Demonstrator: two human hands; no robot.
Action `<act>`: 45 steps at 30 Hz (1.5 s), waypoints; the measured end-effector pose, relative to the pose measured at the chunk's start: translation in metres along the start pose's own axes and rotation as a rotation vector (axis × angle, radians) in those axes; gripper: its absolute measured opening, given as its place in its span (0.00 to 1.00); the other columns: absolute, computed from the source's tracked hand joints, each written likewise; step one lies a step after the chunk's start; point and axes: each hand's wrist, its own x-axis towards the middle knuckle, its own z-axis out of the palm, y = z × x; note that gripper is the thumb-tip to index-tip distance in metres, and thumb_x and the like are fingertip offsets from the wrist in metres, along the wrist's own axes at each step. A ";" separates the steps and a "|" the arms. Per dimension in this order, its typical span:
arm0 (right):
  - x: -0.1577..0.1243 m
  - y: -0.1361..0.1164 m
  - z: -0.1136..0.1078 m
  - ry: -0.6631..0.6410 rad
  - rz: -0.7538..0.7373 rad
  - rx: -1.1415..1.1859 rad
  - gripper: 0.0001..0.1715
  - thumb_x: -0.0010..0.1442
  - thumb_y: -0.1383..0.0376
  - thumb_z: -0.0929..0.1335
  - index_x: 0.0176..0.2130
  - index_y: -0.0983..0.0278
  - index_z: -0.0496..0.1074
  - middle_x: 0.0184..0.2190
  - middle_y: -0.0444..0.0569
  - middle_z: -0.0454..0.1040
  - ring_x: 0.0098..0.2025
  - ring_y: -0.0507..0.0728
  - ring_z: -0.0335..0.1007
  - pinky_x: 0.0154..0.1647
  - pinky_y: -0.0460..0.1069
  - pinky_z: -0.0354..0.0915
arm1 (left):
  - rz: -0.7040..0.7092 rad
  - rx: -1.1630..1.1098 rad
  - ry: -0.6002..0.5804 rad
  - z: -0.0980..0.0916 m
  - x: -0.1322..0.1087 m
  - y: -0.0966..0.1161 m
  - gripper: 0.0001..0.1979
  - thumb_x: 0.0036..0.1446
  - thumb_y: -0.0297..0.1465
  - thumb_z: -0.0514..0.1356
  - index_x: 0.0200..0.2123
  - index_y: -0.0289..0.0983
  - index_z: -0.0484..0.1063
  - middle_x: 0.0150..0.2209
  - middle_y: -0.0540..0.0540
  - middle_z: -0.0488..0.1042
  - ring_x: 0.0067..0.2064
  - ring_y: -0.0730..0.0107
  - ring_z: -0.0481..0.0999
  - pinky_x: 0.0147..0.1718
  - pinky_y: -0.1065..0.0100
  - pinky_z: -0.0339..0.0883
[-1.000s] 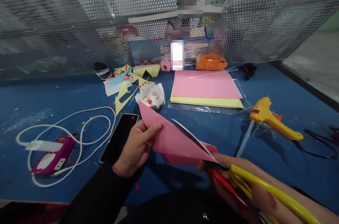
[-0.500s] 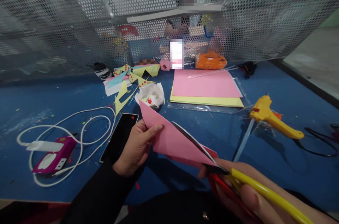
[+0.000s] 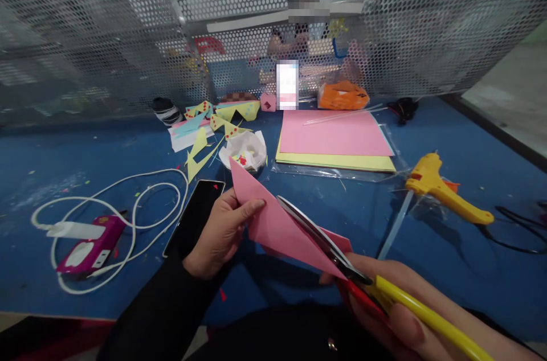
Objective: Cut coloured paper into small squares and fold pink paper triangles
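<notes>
My left hand pinches the upper corner of a folded pink paper triangle, thumb on top, holding it above the blue table. My right hand, at the lower right, grips scissors with red and yellow handles. The grey blades lie along the paper's right edge and are nearly closed on it.
A black phone lies by my left hand. A white cable and magenta device sit at left. Pink and yellow sheets, a yellow glue gun, paper scraps and a perforated metal screen lie beyond.
The scissor blades have closed further along the pink paper's edge. My left hand has kept its hold with almost no movement.
</notes>
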 end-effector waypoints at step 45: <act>0.013 -0.019 0.011 0.048 0.020 -0.011 0.37 0.68 0.45 0.62 0.68 0.57 0.58 0.49 0.56 0.77 0.47 0.60 0.78 0.50 0.53 0.75 | 0.024 0.065 -0.109 -0.003 0.000 -0.006 0.13 0.37 0.31 0.77 0.28 0.36 0.80 0.24 0.51 0.77 0.24 0.77 0.70 0.27 0.73 0.67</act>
